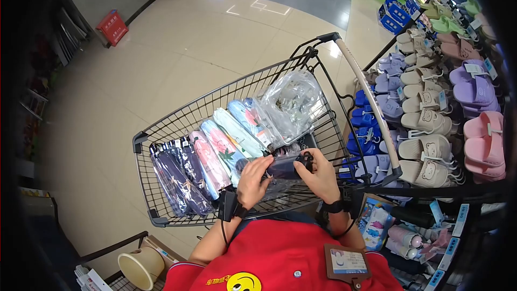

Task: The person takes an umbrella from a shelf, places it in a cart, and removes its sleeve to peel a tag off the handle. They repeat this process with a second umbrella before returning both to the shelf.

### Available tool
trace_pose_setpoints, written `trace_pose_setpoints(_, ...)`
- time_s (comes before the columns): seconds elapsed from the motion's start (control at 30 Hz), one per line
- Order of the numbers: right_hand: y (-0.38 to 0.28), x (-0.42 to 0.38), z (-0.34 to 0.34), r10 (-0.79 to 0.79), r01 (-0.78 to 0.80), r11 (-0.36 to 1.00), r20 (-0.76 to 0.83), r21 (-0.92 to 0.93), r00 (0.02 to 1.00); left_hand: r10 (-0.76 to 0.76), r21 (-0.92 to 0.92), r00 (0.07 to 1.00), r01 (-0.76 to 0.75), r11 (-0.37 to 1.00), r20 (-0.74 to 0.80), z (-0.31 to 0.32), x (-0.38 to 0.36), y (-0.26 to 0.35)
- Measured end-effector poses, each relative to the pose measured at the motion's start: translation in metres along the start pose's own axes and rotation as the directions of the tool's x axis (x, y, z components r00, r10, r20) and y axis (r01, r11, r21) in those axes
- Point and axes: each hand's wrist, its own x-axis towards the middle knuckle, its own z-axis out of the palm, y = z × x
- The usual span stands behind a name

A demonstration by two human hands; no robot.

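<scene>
The person is holding a dark folded umbrella (284,166) over the cart (161,129), with the left hand (253,180) at one end and the right hand (323,175) at the other, fingers of both wrapping around it. The wrapper is looking glossy and slick, so it may well be slipping through a loose grip and dropping onto the packed row of umbrellas (210,156) below, or knocking the clear bag (288,105) just beside it. The umbrella is appearing short, navy, and sleeved in clear plastic.

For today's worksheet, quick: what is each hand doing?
Left hand: closed on the dark packaged item.
Right hand: closed on its other end.
</scene>
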Motion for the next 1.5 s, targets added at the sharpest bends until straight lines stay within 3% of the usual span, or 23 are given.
trace_pose_setpoints(0.17, 0.007, -0.002, 0.001, -0.067, 0.066, 0.989, -0.005, -0.130, 0.998, 0.004, 0.032, 1.000, -0.005, 0.999, 0.015, 0.002, -0.002, 0.007)
trace_pose_setpoints(0.27, 0.031, -0.001, 0.004, 0.088, -0.087, 0.996, 0.074, -0.014, 0.993, -0.005, 0.031, 0.999, 0.004, 1.000, 0.046, 0.002, -0.004, 0.004)
trace_pose_setpoints(0.33, 0.035, -0.004, 0.001, 0.274, -0.301, 0.935, 0.157, 0.188, 0.949, 0.046, -0.065, 0.993, -0.039, 0.997, 0.106, 0.002, -0.006, -0.006)
trace_pose_setpoints(0.37, 0.034, -0.007, 0.001, 0.274, -0.303, 0.897, 0.134, 0.321, 0.952, -0.003, -0.017, 0.999, 0.004, 1.000, 0.049, 0.002, -0.008, -0.009)
trace_pose_setpoints(0.4, 0.039, -0.009, 0.000, 0.275, -0.304, 0.897, 0.132, 0.321, 0.952, -0.049, 0.030, 0.999, 0.049, 0.998, -0.013, 0.000, -0.008, -0.011)
trace_pose_setpoints(0.47, 0.054, -0.013, -0.004, 0.071, -0.090, 0.946, 0.074, 0.312, 0.995, -0.265, 0.067, 0.946, 0.281, 0.957, -0.185, 0.005, -0.017, -0.034)
trace_pose_setpoints(0.53, 0.042, -0.021, -0.014, 0.041, -0.055, 0.947, 0.051, 0.315, 0.998, -0.589, -0.288, 0.787, 0.531, 0.797, -0.181, 0.005, -0.022, -0.063)
trace_pose_setpoints(0.57, 0.034, -0.024, -0.020, 0.070, -0.087, 0.927, 0.060, 0.364, 0.996, -0.707, -0.429, 0.705, 0.623, 0.654, -0.054, 0.014, -0.030, -0.090)
trace_pose_setpoints(0.6, 0.028, -0.027, -0.026, 0.101, -0.120, 0.905, 0.069, 0.409, 0.993, -0.814, -0.657, 0.546, 0.690, 0.305, 0.196, -0.018, -0.016, -0.047)
trace_pose_setpoints(0.67, 0.023, -0.031, -0.037, 0.120, -0.148, 0.894, 0.092, 0.422, 0.988, -0.716, -0.774, 0.566, 0.630, 0.056, 0.409, -0.040, -0.011, -0.035)
trace_pose_setpoints(0.8, 0.027, -0.035, -0.053, 0.095, -0.167, 0.894, 0.186, 0.416, 0.978, -0.712, -0.822, 0.630, 0.554, 0.131, 0.311, -0.046, -0.014, -0.039)
trace_pose_setpoints(0.87, 0.019, -0.035, -0.060, 0.034, -0.102, 0.802, 0.125, 0.589, 0.992, -0.773, -0.810, 0.620, 0.517, 0.275, 0.133, -0.049, -0.017, -0.040)
trace_pose_setpoints(0.9, 0.020, -0.036, -0.068, 0.004, -0.075, 0.795, 0.118, 0.602, 0.993, -0.776, -0.836, 0.629, 0.450, 0.315, 0.046, -0.058, -0.014, -0.034)
trace_pose_setpoints(0.93, 0.014, -0.039, -0.078, 0.033, -0.077, 0.796, 0.084, 0.600, 0.996, -0.829, -0.886, 0.558, 0.378, 0.270, -0.015, -0.067, -0.018, -0.038)
trace_pose_setpoints(1.0, 0.014, -0.044, -0.097, 0.009, 0.016, 0.840, -0.045, 0.542, 0.999, -0.828, -0.881, 0.536, 0.295, 0.370, -0.168, -0.091, -0.030, -0.058)
trace_pose_setpoints(1.13, -0.012, -0.060, -0.131, -0.002, 0.105, 0.932, -0.284, 0.348, 0.959, -0.810, -0.788, 0.530, 0.374, 0.490, -0.252, -0.117, -0.040, -0.048)
trace_pose_setpoints(1.2, -0.021, -0.065, -0.141, -0.043, 0.138, 0.965, -0.388, 0.221, 0.921, -0.749, -0.632, 0.605, 0.475, 0.613, -0.271, -0.108, -0.046, -0.047)
trace_pose_setpoints(1.27, -0.024, -0.065, -0.147, -0.118, 0.216, 0.962, -0.459, 0.167, 0.881, -0.762, -0.659, 0.625, 0.502, 0.560, -0.171, -0.082, -0.050, -0.040)
trace_pose_setpoints(1.3, -0.021, -0.063, -0.149, -0.158, 0.247, 0.960, -0.477, 0.131, 0.865, -0.657, -0.536, 0.728, 0.483, 0.693, -0.194, -0.063, -0.058, -0.047)
trace_pose_setpoints(1.33, -0.023, -0.060, -0.147, -0.162, 0.252, 0.958, -0.472, 0.134, 0.867, -0.594, -0.338, 0.769, 0.509, 0.792, -0.235, -0.046, -0.063, -0.043)
trace_pose_setpoints(1.4, -0.034, -0.056, -0.137, -0.186, 0.273, 0.955, -0.476, 0.119, 0.860, -0.364, 0.134, 0.925, 0.376, 0.917, -0.108, -0.012, -0.083, -0.051)
trace_pose_setpoints(1.47, -0.043, -0.049, -0.120, -0.180, 0.282, 0.940, -0.427, 0.190, 0.886, -0.474, 0.351, 0.832, 0.369, 0.861, 0.289, -0.010, -0.074, -0.013)
trace_pose_setpoints(1.5, -0.047, -0.043, -0.108, -0.169, 0.282, 0.921, -0.376, 0.269, 0.911, -0.453, 0.411, 0.805, 0.290, 0.864, 0.384, 0.006, -0.084, -0.020)
